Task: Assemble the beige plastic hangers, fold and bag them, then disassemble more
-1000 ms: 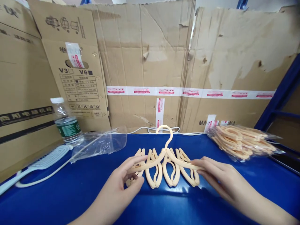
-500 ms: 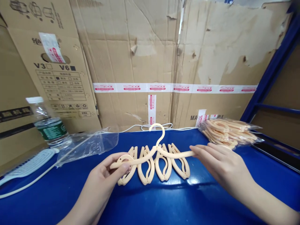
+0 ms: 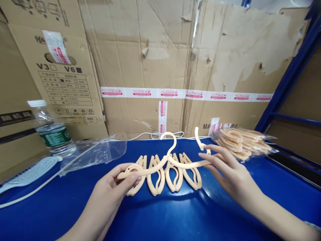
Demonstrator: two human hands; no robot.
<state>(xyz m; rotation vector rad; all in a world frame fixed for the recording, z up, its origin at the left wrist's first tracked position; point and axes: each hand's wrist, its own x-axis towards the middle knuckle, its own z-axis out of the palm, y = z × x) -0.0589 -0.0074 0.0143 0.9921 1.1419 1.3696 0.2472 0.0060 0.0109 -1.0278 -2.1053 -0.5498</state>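
The folding hanger runs crosswise between both hands: the left hand pinches one arm; the right hand meets the other beside an upturned segment, grip unclear

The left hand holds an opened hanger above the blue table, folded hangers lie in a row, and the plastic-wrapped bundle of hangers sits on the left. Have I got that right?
Not quite: the head view shows the plastic-wrapped bundle on the right, beyond the right hand. The rest of your description holds.
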